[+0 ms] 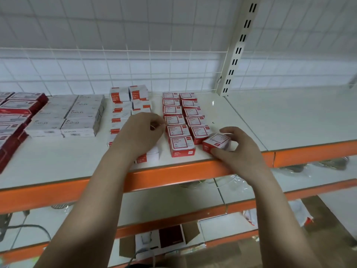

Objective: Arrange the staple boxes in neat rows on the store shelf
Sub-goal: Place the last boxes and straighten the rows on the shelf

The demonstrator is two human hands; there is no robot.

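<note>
The right hand [239, 149] grips a tilted staple box [216, 142] at the shelf [289, 120] front, beside two red rows [183, 117]. The left hand [139, 132] hovers, fingers curled, seemingly empty

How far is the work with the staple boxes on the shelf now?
Mostly done: two columns of red boxes stand aligned on the shelf, beside white boxes. In hand: the right hand grips a tilted box at the second column's front. Left: squaring it in. The left hand rests over the white boxes.

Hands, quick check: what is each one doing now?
Left hand: fingers curled, holding nothing visible.
Right hand: holding a tilted red staple box.
</note>
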